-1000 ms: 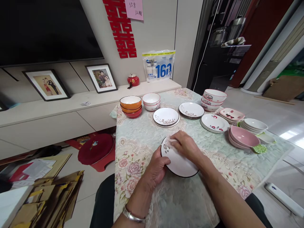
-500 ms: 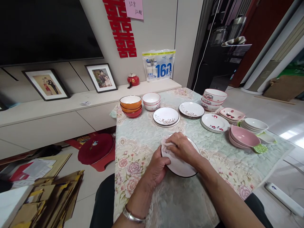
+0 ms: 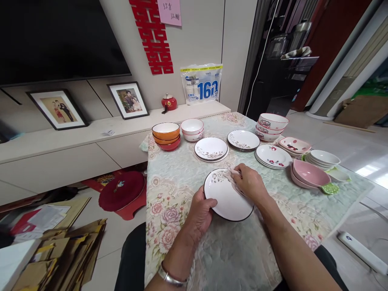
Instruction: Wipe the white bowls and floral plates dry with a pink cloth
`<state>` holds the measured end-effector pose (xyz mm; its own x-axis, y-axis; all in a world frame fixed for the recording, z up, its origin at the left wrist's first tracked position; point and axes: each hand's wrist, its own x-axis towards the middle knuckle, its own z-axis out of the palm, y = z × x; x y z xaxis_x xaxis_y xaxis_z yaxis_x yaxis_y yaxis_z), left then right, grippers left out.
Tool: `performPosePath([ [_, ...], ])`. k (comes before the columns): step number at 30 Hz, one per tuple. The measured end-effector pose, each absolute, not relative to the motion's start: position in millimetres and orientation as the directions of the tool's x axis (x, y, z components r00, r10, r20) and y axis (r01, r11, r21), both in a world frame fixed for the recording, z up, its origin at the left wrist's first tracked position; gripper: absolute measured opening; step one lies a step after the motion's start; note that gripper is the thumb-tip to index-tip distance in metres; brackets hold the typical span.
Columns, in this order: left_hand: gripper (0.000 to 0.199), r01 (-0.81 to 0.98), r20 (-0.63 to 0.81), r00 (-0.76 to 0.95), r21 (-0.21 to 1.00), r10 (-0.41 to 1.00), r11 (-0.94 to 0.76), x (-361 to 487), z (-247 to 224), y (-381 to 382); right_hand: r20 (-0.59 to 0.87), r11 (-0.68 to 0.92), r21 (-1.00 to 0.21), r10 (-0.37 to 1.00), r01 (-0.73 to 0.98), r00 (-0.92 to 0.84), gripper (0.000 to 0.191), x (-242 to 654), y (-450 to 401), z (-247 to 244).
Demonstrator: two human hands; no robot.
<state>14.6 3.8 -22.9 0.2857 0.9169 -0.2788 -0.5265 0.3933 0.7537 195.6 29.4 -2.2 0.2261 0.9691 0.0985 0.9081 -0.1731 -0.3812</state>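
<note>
A white plate [image 3: 228, 202] with a dark rim and a brown floral print is tilted over the near part of the table. My left hand [image 3: 202, 208] grips its left edge, thumb on top of the rim and fingers underneath. At the plate's upper right edge, my right hand [image 3: 248, 182] is closed on a pale, crumpled cloth [image 3: 232, 174] that lies against the plate's surface. Just beyond are two stacks of similar plates, a left one [image 3: 211, 148] and a right one [image 3: 243, 139].
Orange and red bowls [image 3: 166, 131], white bowls [image 3: 192, 127], flowered plates [image 3: 273, 155], taller bowls [image 3: 273, 123] and pink leaf-shaped dishes [image 3: 311, 173] stand around on the floral tablecloth [image 3: 169, 182]. A red stool [image 3: 123, 190] is left of the table.
My right hand has moved right with the cloth, from the plate's upper left to its upper right edge, uncovering the floral print. My left hand still holds the plate.
</note>
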Motion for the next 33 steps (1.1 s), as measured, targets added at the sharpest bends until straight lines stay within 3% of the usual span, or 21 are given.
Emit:
performPosePath([
  [4,0.066,-0.502,-0.263,0.334,0.763,0.905,0.407,14.0,-20.0,2.8,0.31,-0.047,-0.271,0.941,0.961,0.134,0.016,183.7,28.4,-2.5],
  [7,0.061,-0.49,-0.257,0.377,0.76,0.89,0.427,15.2,-19.4,0.9,0.386,0.216,-0.389,0.921,0.896,-0.055,0.012,167.6,24.2,-4.4],
  [11,0.043,-0.472,-0.277,0.358,0.771,0.892,0.429,16.4,-22.8,-0.7,0.349,0.494,-0.553,0.869,0.671,-0.352,0.015,149.6,20.8,-8.7],
  [14,0.05,-0.466,-0.268,0.376,0.773,0.887,0.431,15.1,-24.4,-0.8,0.319,0.439,-0.519,0.896,0.734,-0.31,0.014,156.6,25.3,-10.5],
  [19,0.066,-0.44,-0.282,0.401,0.775,0.872,0.453,12.7,-21.9,0.0,0.307,-0.007,-0.364,0.943,0.932,0.127,0.016,197.2,34.9,-9.5],
  [22,0.066,-0.435,-0.276,0.409,0.779,0.87,0.451,12.7,-20.7,-0.4,0.284,-0.101,-0.32,0.938,0.942,0.197,0.021,205.7,35.6,-8.4],
  [24,0.066,-0.441,-0.261,0.418,0.779,0.87,0.446,12.9,-21.5,-0.9,0.261,-0.001,-0.333,0.961,0.943,0.093,0.022,197.0,33.8,-7.1],
  [29,0.049,-0.46,-0.251,0.4,0.777,0.881,0.43,14.4,-26.3,-0.6,0.262,0.506,-0.385,0.862,0.772,-0.434,0.027,154.2,23.4,0.7],
  [31,0.041,-0.474,-0.255,0.363,0.777,0.896,0.413,15.1,-26.4,-0.3,0.24,0.578,-0.379,0.816,0.723,-0.526,0.028,147.0,20.2,3.5],
  [33,0.042,-0.483,-0.256,0.354,0.774,0.899,0.41,15.2,-24.5,-0.4,0.222,0.548,-0.362,0.836,0.754,-0.502,0.028,151.3,20.3,4.3],
])
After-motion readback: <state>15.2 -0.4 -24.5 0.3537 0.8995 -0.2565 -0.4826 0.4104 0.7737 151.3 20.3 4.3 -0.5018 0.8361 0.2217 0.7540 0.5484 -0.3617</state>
